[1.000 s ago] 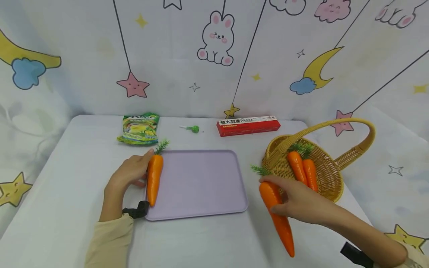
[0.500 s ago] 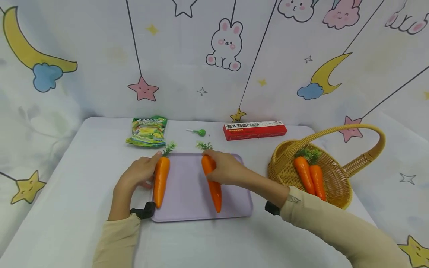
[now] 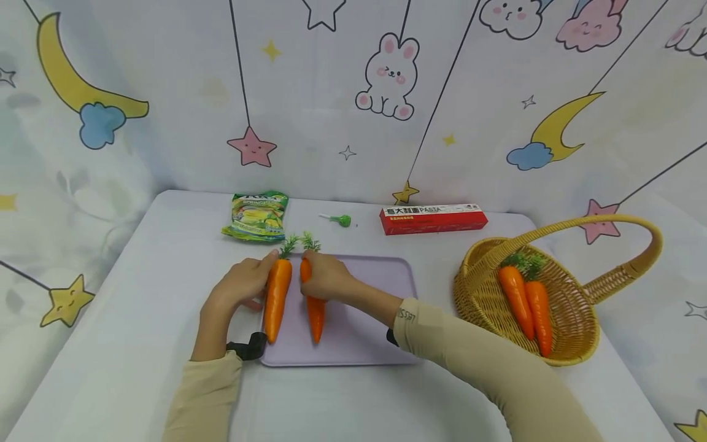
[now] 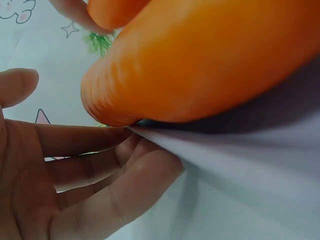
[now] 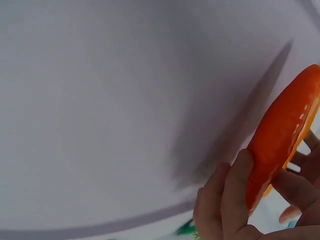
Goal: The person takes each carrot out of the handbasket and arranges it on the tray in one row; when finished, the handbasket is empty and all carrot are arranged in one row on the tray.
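An orange carrot [image 3: 277, 301] with a green top lies along the left side of the lilac tray [image 3: 367, 344]. Beside it, my left hand [image 3: 243, 283] has its fingers loosely extended. In the left wrist view its fingertips touch the tray's rim beneath the carrot's thick end, the thumb standing apart. My right hand [image 3: 329, 277] grips a second carrot [image 3: 315, 319] near its leafy end, just right of the first one. Its shadow falls on the tray in the right wrist view, where fingers and thumb wrap the carrot [image 5: 280, 130].
On the right stands a wicker basket [image 3: 474, 307] with a tall handle, holding two more carrots [image 3: 527, 310]. Along the back lie a green-yellow snack bag [image 3: 256, 216], a green lollipop [image 3: 343, 220] and a red pasta box [image 3: 433, 220].
My right hand has carried a carrot from beside the basket leftward over the tray, close to the first carrot. My left hand has stayed at the tray's left edge. The view has shifted slightly.
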### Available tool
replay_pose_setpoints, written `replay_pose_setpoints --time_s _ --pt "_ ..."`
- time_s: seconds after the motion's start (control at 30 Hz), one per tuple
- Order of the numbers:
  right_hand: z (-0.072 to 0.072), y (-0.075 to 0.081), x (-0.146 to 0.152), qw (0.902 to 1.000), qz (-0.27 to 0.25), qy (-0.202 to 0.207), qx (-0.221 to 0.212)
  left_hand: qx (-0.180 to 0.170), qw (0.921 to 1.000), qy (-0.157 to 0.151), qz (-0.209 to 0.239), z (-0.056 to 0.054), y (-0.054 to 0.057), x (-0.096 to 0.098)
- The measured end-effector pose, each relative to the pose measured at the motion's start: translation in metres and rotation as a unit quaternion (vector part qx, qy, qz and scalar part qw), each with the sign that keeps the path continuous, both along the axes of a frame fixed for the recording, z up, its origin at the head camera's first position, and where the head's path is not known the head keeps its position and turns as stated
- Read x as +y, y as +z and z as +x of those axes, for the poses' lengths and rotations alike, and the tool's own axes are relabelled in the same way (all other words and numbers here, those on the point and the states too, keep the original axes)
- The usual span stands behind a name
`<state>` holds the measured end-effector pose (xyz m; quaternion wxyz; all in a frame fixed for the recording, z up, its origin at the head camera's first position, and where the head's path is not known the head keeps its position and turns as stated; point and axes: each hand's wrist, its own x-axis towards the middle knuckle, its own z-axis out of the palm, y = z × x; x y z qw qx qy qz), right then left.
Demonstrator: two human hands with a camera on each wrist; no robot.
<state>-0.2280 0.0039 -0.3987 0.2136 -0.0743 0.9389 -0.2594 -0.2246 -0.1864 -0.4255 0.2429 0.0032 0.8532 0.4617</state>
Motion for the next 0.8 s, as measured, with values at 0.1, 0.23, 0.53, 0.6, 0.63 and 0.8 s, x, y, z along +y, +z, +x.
replay_pose_setpoints --time_s 0.1,0.23,0.53,0.6,0.63,0.8 --pt "0.000 -0.007 -0.009 0.9998 0.014 0.008 0.010 0.001 1.0000 0.001 0.000 -0.001 -0.001 0.001" --pt "-0.001 -0.013 -0.015 0.9998 0.013 0.008 0.013 0.002 1.0000 0.003 0.002 -0.002 -0.001 0.002" --pt "-0.001 -0.017 -0.018 0.9996 0.007 0.008 0.026 0.007 1.0000 -0.002 0.000 -0.003 -0.004 0.004" --pt "0.000 -0.017 -0.018 0.9996 0.002 0.011 0.026 0.008 1.0000 -0.003 -0.001 -0.002 -0.004 0.003" --pt "0.001 -0.017 -0.019 0.9995 0.001 0.013 0.027 0.009 1.0000 -0.004 -0.003 -0.002 -0.004 0.002" --pt "0.002 -0.014 -0.020 0.9989 0.005 0.027 0.038 0.013 0.9998 -0.012 -0.005 -0.001 -0.003 0.001"
